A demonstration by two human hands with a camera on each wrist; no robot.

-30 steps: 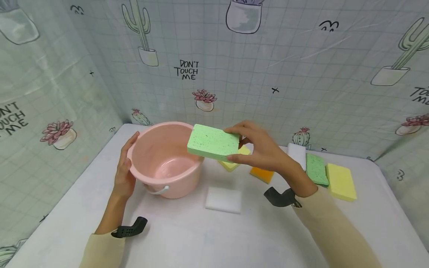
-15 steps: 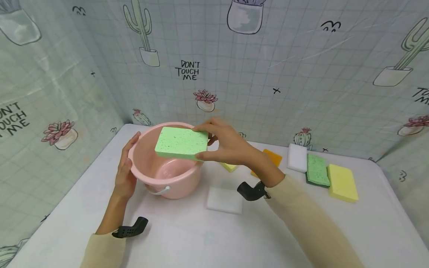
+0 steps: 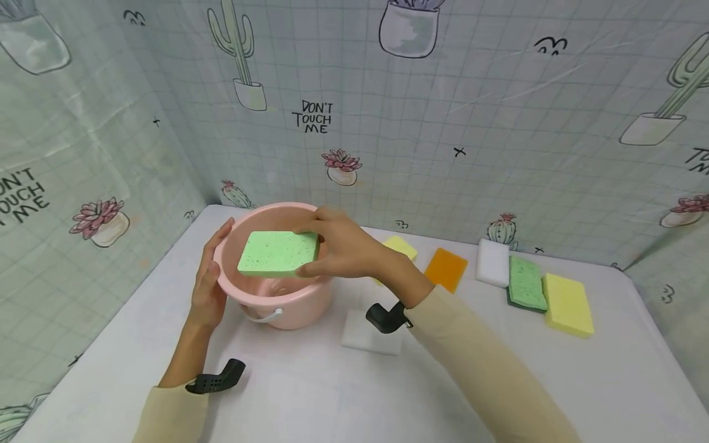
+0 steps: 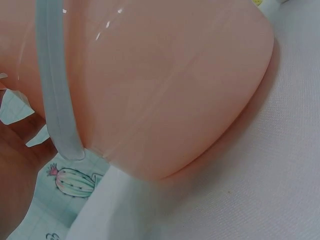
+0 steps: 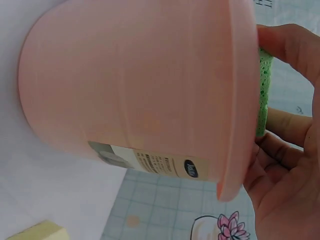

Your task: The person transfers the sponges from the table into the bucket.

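A pink plastic bucket (image 3: 288, 304) with a white handle (image 3: 264, 317) stands on the white table at the back left. My left hand (image 3: 207, 277) rests flat against its left wall, fingers straight. My right hand (image 3: 338, 249) pinches a light green sponge (image 3: 279, 252) by its right end and holds it level over the bucket's mouth. The left wrist view is filled by the bucket wall (image 4: 165, 90) and handle (image 4: 57, 95). In the right wrist view the bucket (image 5: 135, 90) is side-on, with the sponge's edge (image 5: 263, 92) between my fingers (image 5: 287, 45).
On the table lie a white sponge (image 3: 365, 335) by my right wrist, and further back a yellow one (image 3: 400, 246), an orange one (image 3: 446, 269), a white one (image 3: 492, 262), a green one (image 3: 525, 283) and a large yellow one (image 3: 567, 304). Printed sheets wall in the back and left.
My right hand has carried the green sponge leftward, from beside the bucket's right rim to over its mouth, and slightly lower. The left hand stayed on the bucket.
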